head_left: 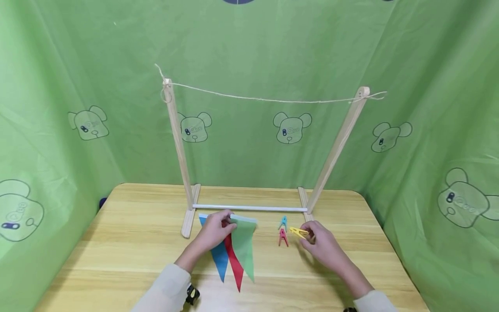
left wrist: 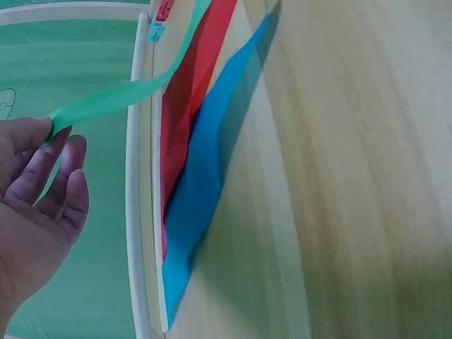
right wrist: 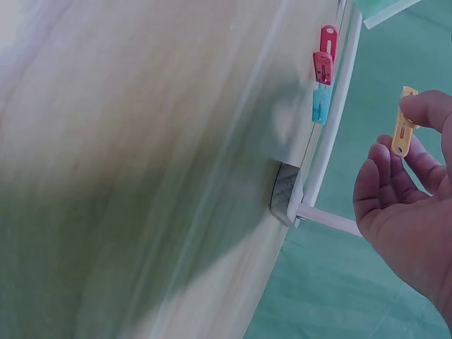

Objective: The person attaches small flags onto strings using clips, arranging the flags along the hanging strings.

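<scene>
My left hand (head_left: 215,229) pinches the top edge of a green triangular pennant (head_left: 242,242) between thumb and finger. In the left wrist view the green pennant (left wrist: 120,95) stretches from the fingertips toward the table. A red pennant (head_left: 233,258) and a blue pennant (head_left: 219,255) lie on the tabletop beneath that hand, partly covered. My right hand (head_left: 321,245) holds a yellow clothespin (head_left: 298,232) above the table; the right wrist view shows the yellow clothespin (right wrist: 403,123) between thumb and fingers. Just left of it are a blue clothespin (head_left: 283,222) and a red clothespin (head_left: 283,238).
Behind the hands stands a wooden frame with a left post (head_left: 177,143), a right post (head_left: 337,149) and a white bottom rod (head_left: 249,208). A thin string (head_left: 257,99) sags slightly between the post tops. Green printed curtains (head_left: 241,160) surround the wooden table (head_left: 136,225).
</scene>
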Action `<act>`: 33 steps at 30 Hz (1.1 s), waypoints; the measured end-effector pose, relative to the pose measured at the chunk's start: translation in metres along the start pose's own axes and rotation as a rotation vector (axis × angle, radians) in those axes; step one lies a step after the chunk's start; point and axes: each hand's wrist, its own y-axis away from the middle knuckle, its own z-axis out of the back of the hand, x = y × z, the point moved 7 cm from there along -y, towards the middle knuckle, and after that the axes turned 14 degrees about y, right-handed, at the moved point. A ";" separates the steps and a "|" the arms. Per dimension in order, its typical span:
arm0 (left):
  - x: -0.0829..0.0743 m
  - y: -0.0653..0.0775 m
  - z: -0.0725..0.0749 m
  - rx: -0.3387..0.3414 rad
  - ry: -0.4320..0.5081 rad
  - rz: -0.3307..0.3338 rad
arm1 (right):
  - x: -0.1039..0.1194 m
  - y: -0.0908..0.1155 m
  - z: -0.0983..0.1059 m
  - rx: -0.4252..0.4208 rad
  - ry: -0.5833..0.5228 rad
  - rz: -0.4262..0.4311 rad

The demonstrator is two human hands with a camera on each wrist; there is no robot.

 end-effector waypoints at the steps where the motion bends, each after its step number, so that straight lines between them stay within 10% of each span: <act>1: -0.002 0.000 0.000 -0.004 -0.002 -0.009 | 0.000 0.000 0.001 -0.001 -0.001 0.000; 33: -0.050 -0.002 0.007 -0.153 0.057 -0.160 | 0.006 -0.008 0.038 -0.123 0.013 0.041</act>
